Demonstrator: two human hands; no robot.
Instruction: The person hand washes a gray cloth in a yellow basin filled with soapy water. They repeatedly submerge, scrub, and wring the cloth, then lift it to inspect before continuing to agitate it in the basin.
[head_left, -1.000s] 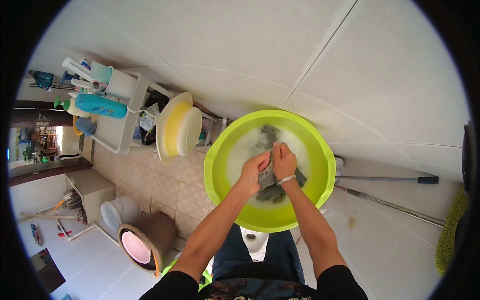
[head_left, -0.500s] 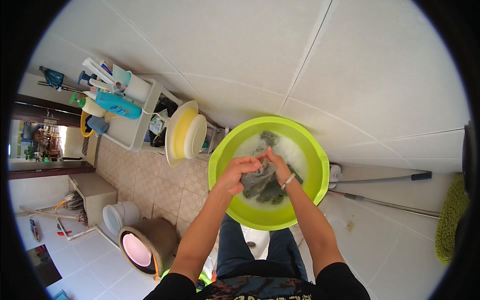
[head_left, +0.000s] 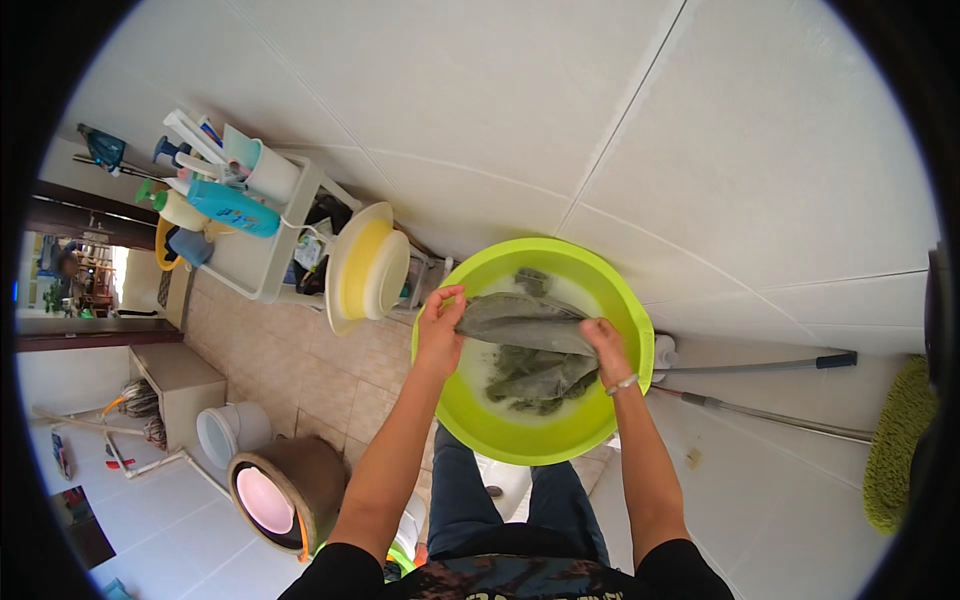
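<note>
A wet grey cloth is stretched between my hands over a lime-green basin. My left hand pinches its left end near the basin's left rim. Toward the right inner side, my right hand grips the other end, a pale bracelet on its wrist. Beneath the stretched part, more dark grey cloth lies in cloudy, sudsy water; whether it is one piece with the held part I cannot tell. Another dark bit of cloth shows at the far side of the water.
Left of the basin, a yellow-and-white basin leans against a shelf with bottles on it. A white bucket and a brown vat stand lower left. Long handles and a green mop head lie to the right.
My hands were close together over the middle, with the cloth bunched between them. Now they are wide apart, left hand to the left, right hand to the right, drawing the cloth out lengthwise.
</note>
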